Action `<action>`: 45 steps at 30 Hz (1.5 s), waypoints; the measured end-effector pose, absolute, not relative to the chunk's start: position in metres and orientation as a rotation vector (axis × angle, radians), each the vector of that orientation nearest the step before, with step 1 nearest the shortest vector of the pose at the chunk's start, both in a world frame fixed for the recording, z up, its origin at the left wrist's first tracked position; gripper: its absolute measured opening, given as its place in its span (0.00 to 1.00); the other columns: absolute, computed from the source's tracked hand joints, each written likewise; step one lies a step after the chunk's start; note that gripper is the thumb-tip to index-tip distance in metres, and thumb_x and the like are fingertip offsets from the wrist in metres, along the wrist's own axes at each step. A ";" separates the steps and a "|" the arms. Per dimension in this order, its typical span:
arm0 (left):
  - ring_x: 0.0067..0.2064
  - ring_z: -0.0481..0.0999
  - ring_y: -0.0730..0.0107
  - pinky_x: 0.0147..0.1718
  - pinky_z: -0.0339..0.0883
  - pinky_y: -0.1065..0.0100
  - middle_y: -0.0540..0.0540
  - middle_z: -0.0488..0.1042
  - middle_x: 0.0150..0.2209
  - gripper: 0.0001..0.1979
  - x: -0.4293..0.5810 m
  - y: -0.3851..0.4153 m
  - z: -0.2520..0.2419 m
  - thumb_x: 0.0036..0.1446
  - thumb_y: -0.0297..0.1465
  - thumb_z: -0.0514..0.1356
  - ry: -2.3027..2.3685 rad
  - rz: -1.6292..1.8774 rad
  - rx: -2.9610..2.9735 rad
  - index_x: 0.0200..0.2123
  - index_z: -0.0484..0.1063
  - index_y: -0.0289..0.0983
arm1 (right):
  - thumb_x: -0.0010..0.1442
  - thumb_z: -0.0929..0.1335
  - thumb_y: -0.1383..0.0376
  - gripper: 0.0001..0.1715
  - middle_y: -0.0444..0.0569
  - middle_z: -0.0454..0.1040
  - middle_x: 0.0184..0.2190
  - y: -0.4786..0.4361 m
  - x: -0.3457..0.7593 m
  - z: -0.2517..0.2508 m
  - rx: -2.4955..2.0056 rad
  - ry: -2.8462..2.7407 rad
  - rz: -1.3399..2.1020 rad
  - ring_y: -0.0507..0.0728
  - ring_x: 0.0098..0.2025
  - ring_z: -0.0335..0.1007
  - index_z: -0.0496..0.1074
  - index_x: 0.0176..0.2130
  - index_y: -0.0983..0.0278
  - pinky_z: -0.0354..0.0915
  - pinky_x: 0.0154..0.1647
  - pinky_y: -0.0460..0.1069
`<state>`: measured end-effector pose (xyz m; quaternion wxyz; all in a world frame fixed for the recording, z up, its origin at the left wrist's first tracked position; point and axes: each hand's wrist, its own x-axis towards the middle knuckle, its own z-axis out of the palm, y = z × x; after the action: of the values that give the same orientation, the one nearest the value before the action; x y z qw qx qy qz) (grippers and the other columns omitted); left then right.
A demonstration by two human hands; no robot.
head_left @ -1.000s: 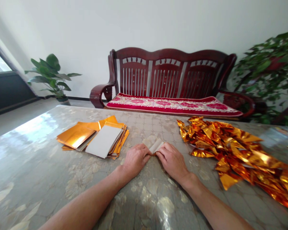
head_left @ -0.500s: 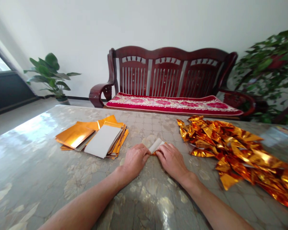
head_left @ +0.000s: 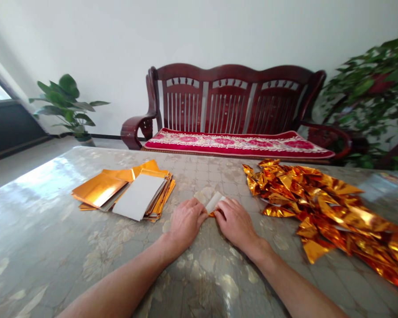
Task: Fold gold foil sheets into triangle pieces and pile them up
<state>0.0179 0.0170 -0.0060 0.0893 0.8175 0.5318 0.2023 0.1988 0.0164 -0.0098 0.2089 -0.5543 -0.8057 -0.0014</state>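
Between my hands, low over the table, is a sheet of gold foil paper [head_left: 214,201] with its whitish back showing and a sliver of gold below. My left hand [head_left: 187,217] pinches its left edge, fingers closed. My right hand [head_left: 234,219] grips the right side with curled fingers; its fingertips cover part of the paper. To the left lies a stack of flat foil paper sheets [head_left: 139,197], some gold side up and some pale side up. On the right spreads a heap of folded gold foil pieces [head_left: 315,198].
The table [head_left: 119,260] has a shiny floral cover. Beyond its far edge stands a dark red wooden bench [head_left: 230,99] with a red patterned cushion [head_left: 239,142]. Potted plants [head_left: 69,106] flank the bench. A clear plastic bag [head_left: 381,187] lies at the far right.
The view has shifted slightly. My hands remain on the paper in nearly the same place, with the right fingers curled a little lower over its edge.
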 end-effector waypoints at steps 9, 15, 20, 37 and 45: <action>0.42 0.73 0.67 0.42 0.63 0.68 0.48 0.73 0.41 0.07 0.014 0.020 -0.007 0.64 0.33 0.59 1.563 0.695 2.462 0.33 0.74 0.40 | 0.63 0.67 0.69 0.07 0.45 0.73 0.32 0.015 0.199 -0.009 -1.486 -2.188 0.116 0.56 0.39 0.66 0.68 0.31 0.61 0.57 0.38 0.49; 0.41 0.74 0.69 0.41 0.63 0.71 0.49 0.73 0.39 0.08 0.011 0.024 -0.007 0.65 0.30 0.56 1.501 0.649 2.404 0.34 0.74 0.40 | 0.64 0.66 0.67 0.07 0.45 0.73 0.32 0.013 0.199 -0.009 -1.452 -2.220 0.110 0.57 0.40 0.67 0.69 0.32 0.60 0.57 0.39 0.50; 0.41 0.74 0.69 0.41 0.65 0.71 0.49 0.73 0.39 0.10 0.012 0.023 -0.005 0.66 0.32 0.55 1.491 0.631 2.323 0.33 0.74 0.40 | 0.66 0.64 0.67 0.11 0.45 0.73 0.32 0.014 0.199 -0.006 -1.500 -2.214 0.127 0.56 0.38 0.67 0.68 0.31 0.60 0.57 0.38 0.49; 0.43 0.73 0.66 0.43 0.65 0.68 0.46 0.72 0.39 0.10 0.021 0.018 -0.002 0.65 0.32 0.57 1.540 0.590 2.327 0.31 0.72 0.37 | 0.64 0.63 0.70 0.09 0.46 0.74 0.32 0.016 0.196 -0.005 -1.600 -2.211 0.089 0.56 0.37 0.67 0.68 0.31 0.61 0.55 0.37 0.49; 0.43 0.73 0.65 0.43 0.65 0.66 0.46 0.72 0.39 0.09 0.021 0.018 -0.003 0.64 0.33 0.57 1.582 0.617 2.398 0.32 0.73 0.38 | 0.63 0.63 0.70 0.09 0.47 0.73 0.32 0.015 0.195 -0.008 -1.605 -2.194 0.070 0.56 0.38 0.67 0.66 0.30 0.61 0.56 0.38 0.49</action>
<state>0.0215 0.0178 -0.0032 0.1014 0.8120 0.5355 0.2088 0.1954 0.0154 -0.0077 0.2096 -0.5772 -0.7888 0.0251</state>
